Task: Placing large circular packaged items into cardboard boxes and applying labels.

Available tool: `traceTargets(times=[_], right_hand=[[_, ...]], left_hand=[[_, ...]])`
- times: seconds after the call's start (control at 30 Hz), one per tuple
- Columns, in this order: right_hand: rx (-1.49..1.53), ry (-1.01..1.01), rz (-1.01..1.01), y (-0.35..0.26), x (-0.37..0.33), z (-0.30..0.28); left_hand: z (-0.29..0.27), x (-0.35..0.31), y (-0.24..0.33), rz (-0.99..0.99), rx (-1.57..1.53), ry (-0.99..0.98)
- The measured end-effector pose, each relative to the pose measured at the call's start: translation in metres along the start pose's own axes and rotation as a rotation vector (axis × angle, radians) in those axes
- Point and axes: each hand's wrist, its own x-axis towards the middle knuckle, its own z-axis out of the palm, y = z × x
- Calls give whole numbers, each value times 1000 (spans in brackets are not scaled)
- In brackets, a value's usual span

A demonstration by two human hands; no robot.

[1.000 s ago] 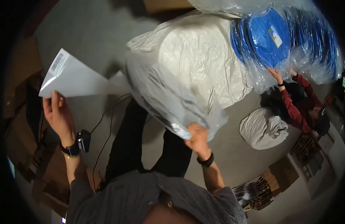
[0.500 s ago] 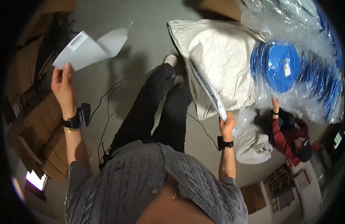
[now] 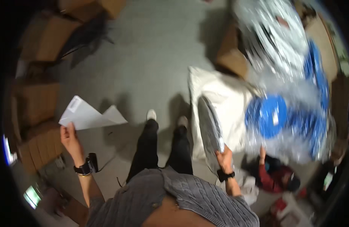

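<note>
The grey floor [image 3: 144, 60] is spread under the whole scene, and on it a white sack [image 3: 233, 102] is laid. Beyond the sack's far right corner, a tall bundle [image 3: 274, 41] is wrapped in shiny clear plastic. Just to the right of the sack, a row of blue discs [image 3: 271, 126] is held in clear wrapping. Well to the left of the sack, cardboard boxes [image 3: 36, 102] are stacked; by its far edge, another brown box [image 3: 233, 62] is placed. Near the sack's near right corner, a co-worker in red sleeves [image 3: 269, 179] is seen, with one hand raised toward the discs; whether they are touched cannot be told. On the near side of the sack, a pale bundle [image 3: 249, 189] is partly hidden by the right forearm.

In front of the sack's left part, a flat grey package [image 3: 209, 128] is held on edge; whether the sack is touched by it cannot be told. Its near end is clasped in the right grip [image 3: 225, 158], and the rest is extended forward from there. Well left of the sack, a folded white sheet [image 3: 85, 115] is pinched narrowly at its near edge by the left grip [image 3: 71, 140], most of it held forward and to the right of the fingers.
</note>
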Motion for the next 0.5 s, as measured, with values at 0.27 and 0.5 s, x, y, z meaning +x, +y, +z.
traceTargets(times=[0.27, 0.5], right_hand=[[182, -149, -234, -198, 17, 32], [20, -283, -505, -376, 111, 106]], left_hand=[[-189, -26, 36, 18, -106, 374], [-317, -52, 28, 169, -83, 526]])
